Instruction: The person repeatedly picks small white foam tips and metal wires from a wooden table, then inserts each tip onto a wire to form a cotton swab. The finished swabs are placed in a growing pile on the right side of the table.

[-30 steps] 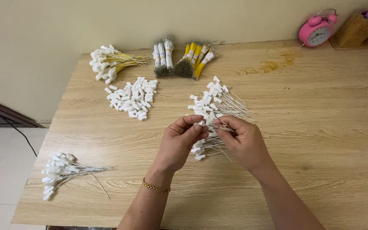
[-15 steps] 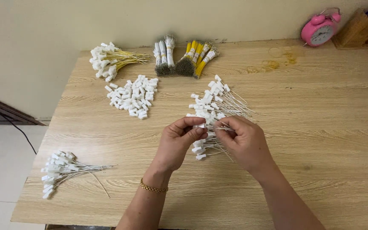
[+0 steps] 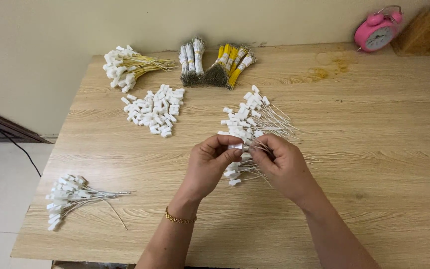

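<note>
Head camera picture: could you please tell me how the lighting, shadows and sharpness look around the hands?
Head view: soft, even light, no harsh glare on the wooden table; only faint shadows under the left hand and right hand. The small white connector pinched between them is slightly soft, its detail hard to read. The pile of white-tipped wires behind stays reasonably sharp. Table edges bow a little, hinting at wide-angle distortion.

This looks like a room in a home used for small piecework. A light wood-grain laminate table (image 3: 374, 149) stands against a plain cream painted wall (image 3: 125, 25), with pale floor tiles (image 3: 1, 199) beside it and a thin black cable (image 3: 21, 149) trailing across them. At the far corner sit a pink twin-bell alarm clock (image 3: 378, 32) and a small wooden box (image 3: 424, 32) (household items, not factory fittings). Sorted heaps of small white plastic connectors (image 3: 153, 109) and bundled thin yellow wires (image 3: 235, 62) show the handwork.
</note>
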